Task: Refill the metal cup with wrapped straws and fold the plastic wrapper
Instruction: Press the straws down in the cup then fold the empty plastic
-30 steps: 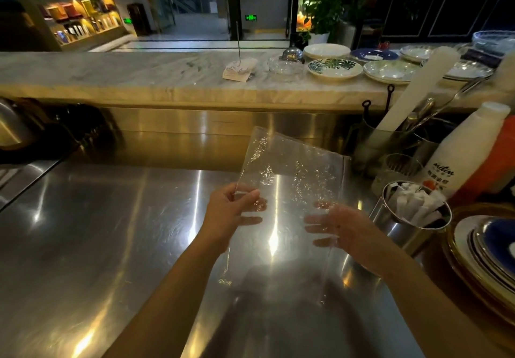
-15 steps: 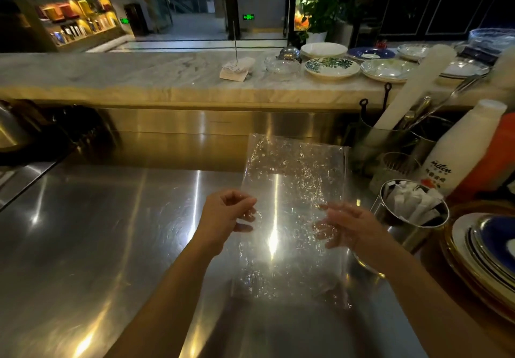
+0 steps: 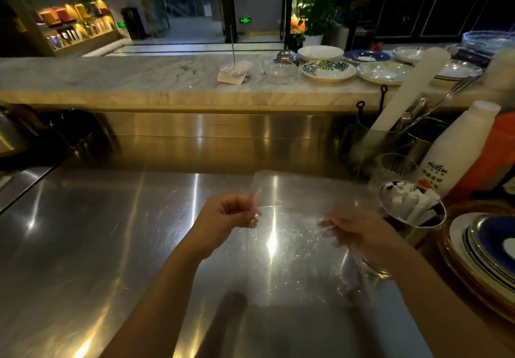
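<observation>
A clear plastic wrapper (image 3: 295,246) is spread above the steel counter (image 3: 83,246), bent across its middle with its far half (image 3: 303,189) folding over toward me. My left hand (image 3: 225,218) pinches its left edge at the fold. My right hand (image 3: 359,232) grips the right edge, partly seen through the film. The metal cup (image 3: 412,229) stands just right of my right hand, filled with white wrapped straws (image 3: 409,201).
A stack of blue and gold-rimmed plates (image 3: 485,249) sits at the right edge. Behind the cup are a white bottle (image 3: 457,148), a glass (image 3: 395,168) and utensil holders (image 3: 373,140). A marble ledge (image 3: 139,78) with plates runs across the back.
The wrapper's far half has swung down and toward me, bending at the middle. Both hands have shifted outward and closed on the side edges.
</observation>
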{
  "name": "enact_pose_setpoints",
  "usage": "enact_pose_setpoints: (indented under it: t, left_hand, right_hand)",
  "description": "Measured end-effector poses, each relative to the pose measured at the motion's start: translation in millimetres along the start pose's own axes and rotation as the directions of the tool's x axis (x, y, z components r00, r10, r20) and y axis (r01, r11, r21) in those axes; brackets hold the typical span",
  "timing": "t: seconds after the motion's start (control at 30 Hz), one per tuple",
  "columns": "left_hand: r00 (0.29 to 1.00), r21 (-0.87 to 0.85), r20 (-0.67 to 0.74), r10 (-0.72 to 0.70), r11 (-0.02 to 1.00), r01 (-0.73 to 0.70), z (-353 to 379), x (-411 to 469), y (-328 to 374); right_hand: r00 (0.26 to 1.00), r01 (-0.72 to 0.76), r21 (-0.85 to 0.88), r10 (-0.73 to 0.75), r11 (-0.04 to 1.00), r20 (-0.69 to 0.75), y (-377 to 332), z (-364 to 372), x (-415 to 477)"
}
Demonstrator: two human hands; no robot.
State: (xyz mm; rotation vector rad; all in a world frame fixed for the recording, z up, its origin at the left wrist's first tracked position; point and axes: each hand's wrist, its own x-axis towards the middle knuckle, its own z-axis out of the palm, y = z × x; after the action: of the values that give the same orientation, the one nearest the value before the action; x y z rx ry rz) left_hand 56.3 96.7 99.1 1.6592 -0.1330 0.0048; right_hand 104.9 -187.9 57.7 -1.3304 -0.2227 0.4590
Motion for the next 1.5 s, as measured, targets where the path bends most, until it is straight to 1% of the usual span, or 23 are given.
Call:
enact_pose_setpoints:
  t: [0.1, 0.2, 0.33, 0.43, 0.47, 0.5, 0.53, 0.57, 0.6, 0.67, 0.7, 0.73, 0.77, 0.87, 0.93, 0.97, 1.03, 1.13, 1.17, 1.3, 1.37, 1.43, 1.5]
  left_hand:
    - [0.996, 0.058, -0.082, 0.024, 0.998, -0.019, -1, 0, 0]
    - [0.992, 0.081, -0.122, 0.016, 0.997, -0.006, -3, 0, -1]
    - [0.990, 0.003, -0.067, -0.121, 0.993, 0.121, -8, -4, -2]
    - [0.967, -0.134, -0.067, -0.244, 0.963, 0.234, -13, -6, -1]
    - [0.960, -0.176, -0.035, -0.277, 0.948, 0.266, -14, -7, 1]
    - [0.953, -0.191, 0.034, -0.300, 0.934, 0.301, -14, -7, 2]
    - [0.938, -0.147, 0.120, -0.324, 0.929, 0.340, -13, -8, 3]
    - [0.907, -0.036, 0.218, -0.359, 0.926, 0.375, -12, -8, 4]
    - [0.858, 0.103, 0.326, -0.397, 0.917, 0.385, -9, -8, 4]
    - [0.740, 0.284, 0.495, -0.455, 0.890, 0.357, 5, -8, 5]
    - [0.702, 0.312, 0.540, -0.464, 0.885, 0.345, 13, -8, 4]
    - [0.692, 0.309, 0.561, -0.454, 0.890, 0.334, 21, -9, -1]
    - [0.702, 0.299, 0.563, -0.436, 0.900, 0.318, 29, -9, -6]
    - [0.792, 0.233, 0.465, -0.396, 0.917, 0.323, 37, -11, -19]
    - [0.841, 0.139, 0.390, -0.374, 0.927, 0.347, 31, -12, -25]
    - [0.860, 0.096, 0.345, -0.375, 0.926, 0.365, 26, -12, -28]
    - [0.893, 0.026, 0.234, -0.384, 0.921, 0.389, 19, -12, -34]
    - [0.913, -0.094, 0.060, -0.404, 0.908, 0.409, 14, -15, -44]
    - [0.911, -0.133, 0.019, -0.412, 0.902, 0.411, 16, -16, -47]
    - [0.897, -0.284, -0.078, -0.435, 0.872, 0.399, 30, -21, -57]
    - [0.884, -0.335, -0.139, -0.445, 0.862, 0.381, 35, -20, -62]
    - [0.875, -0.306, -0.202, -0.439, 0.877, 0.370, 39, -19, -67]
    - [0.872, -0.178, -0.273, -0.407, 0.912, 0.370, 40, -16, -74]
  right_hand:
    - [0.995, 0.018, -0.105, -0.028, 0.994, -0.096, 0, 0, 0]
    - [0.990, -0.006, -0.119, -0.011, 0.993, -0.144, 1, 1, 0]
    - [0.994, -0.006, -0.153, -0.010, 0.988, -0.105, -2, 6, -1]
    - [0.998, -0.010, -0.194, -0.001, 0.981, -0.057, -6, 7, -3]
    - [0.999, -0.015, -0.204, 0.007, 0.979, -0.040, -8, 7, -3]
    - [1.000, -0.020, -0.219, 0.016, 0.975, -0.021, -10, 8, -3]
    - [1.000, -0.025, -0.241, 0.026, 0.970, 0.004, -13, 9, -3]
    - [0.998, -0.030, -0.262, 0.041, 0.965, 0.038, -17, 11, -3]
    - [0.996, -0.031, -0.293, 0.056, 0.955, 0.075, -20, 14, -2]
    - [0.989, -0.024, -0.380, 0.077, 0.925, 0.125, -26, 20, 1]
    - [0.987, -0.017, -0.420, 0.082, 0.907, 0.137, -29, 24, 2]
    - [0.987, -0.017, -0.443, 0.087, 0.896, 0.138, -31, 27, 3]
    - [0.986, -0.029, -0.431, 0.097, 0.902, 0.138, -33, 30, 4]
    - [0.987, -0.085, -0.306, 0.122, 0.948, 0.105, -35, 30, 8]
    - [0.991, -0.122, -0.212, 0.129, 0.970, 0.022, -34, 25, 8]
    - [0.988, -0.155, -0.141, 0.156, 0.978, -0.006, -33, 22, 8]
    - [0.975, -0.222, -0.018, 0.222, 0.975, 0.007, -25, 18, 8]
    - [0.968, -0.250, 0.072, 0.251, 0.966, -0.006, -7, 20, 10]
    - [0.968, -0.249, 0.069, 0.251, 0.966, -0.020, -1, 24, 10]
    - [0.955, -0.295, -0.058, 0.294, 0.954, -0.030, 17, 43, 13]
    - [0.947, -0.309, -0.089, 0.297, 0.947, -0.121, 26, 51, 17]
    - [0.936, -0.290, -0.145, 0.249, 0.946, -0.250, 34, 57, 23]
    - [0.928, -0.263, -0.252, 0.172, 0.931, -0.331, 43, 61, 30]
